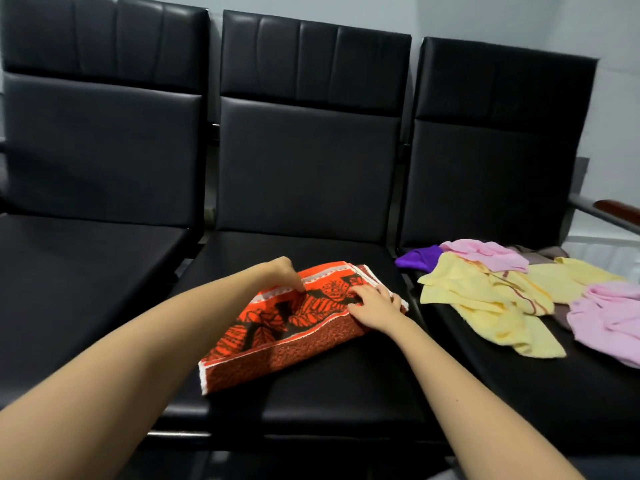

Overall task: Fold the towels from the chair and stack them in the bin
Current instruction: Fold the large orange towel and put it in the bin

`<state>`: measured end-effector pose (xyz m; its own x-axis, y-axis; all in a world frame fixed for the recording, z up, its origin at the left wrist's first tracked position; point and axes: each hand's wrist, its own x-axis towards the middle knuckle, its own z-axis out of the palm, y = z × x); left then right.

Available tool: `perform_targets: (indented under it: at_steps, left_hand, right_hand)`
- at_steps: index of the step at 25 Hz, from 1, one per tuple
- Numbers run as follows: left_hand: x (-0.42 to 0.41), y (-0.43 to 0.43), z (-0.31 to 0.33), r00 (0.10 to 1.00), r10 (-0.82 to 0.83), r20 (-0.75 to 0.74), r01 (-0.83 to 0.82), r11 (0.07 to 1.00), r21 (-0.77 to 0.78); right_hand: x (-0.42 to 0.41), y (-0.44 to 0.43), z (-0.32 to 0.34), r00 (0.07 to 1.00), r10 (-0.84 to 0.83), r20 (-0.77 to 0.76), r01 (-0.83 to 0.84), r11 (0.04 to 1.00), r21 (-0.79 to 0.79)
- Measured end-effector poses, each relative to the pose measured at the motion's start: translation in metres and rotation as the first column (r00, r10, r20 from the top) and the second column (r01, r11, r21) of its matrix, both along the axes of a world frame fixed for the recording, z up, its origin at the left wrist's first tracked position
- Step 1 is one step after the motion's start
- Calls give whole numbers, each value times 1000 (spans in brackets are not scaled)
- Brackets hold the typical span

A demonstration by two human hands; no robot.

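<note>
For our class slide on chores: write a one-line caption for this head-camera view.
Both hands, left hand and right hand, fold an orange towel beside unfolded towels.

Both bare forearms reach forward and converge, the left hand (284, 271) bent down at the wrist with fingertips pinching together in a closed grip, the right hand (375, 304) lying palm-down, fingers spread and slightly curled, pressing flat, just beside the left.
</note>
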<state>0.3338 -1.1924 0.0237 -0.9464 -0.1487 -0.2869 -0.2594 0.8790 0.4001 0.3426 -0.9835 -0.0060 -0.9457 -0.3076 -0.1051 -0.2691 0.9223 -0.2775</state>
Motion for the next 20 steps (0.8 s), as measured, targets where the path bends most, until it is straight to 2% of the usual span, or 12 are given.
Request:
perform_targets:
  at_steps: [3, 6, 8, 10, 12, 14, 16, 17, 19, 20]
  left_hand:
    - [-8, 4, 5, 998, -4, 64, -1, 997, 78]
    - [-18, 5, 4, 991, -30, 128, 23, 998, 56]
    - [-19, 7, 7, 993, -99, 59, 96, 994, 49]
    - [-16, 11, 8, 971, -228, -75, 236, 964, 126]
    - [-11, 16, 8, 919, -340, -197, 375, 909, 180]
    - [-8, 15, 8, 892, -389, -229, 432, 883, 182]
    - [-7, 5, 11, 935, -337, -115, 355, 909, 221]
    - [-7, -3, 14, 955, -296, 31, 282, 934, 220]
    - [-6, -21, 19, 894, -266, 361, 198, 956, 216]
    - [-7, -30, 20, 856, -262, 446, 171, 957, 234]
  right_hand:
    - [-1, 3, -2, 1000, -28, -2, 28, 1000, 0]
    - [-12, -9, 8, 990, 18, -138, -24, 999, -42]
    - [-18, -20, 21, 968, 80, -238, -96, 994, -57]
    - [-21, -34, 30, 943, 180, -279, -189, 982, -6]
    - [-26, -47, 31, 936, 269, -227, -257, 963, 81]
    - [-33, -51, 31, 941, 288, -175, -267, 954, 136]
    - [-39, -47, 35, 939, 251, -234, -208, 959, 191]
    - [-41, -45, 36, 932, 227, -283, -173, 964, 204]
    - [-43, -45, 35, 903, 184, -388, -107, 971, 213]
    - [-45, -48, 32, 883, 172, -436, -80, 972, 223]
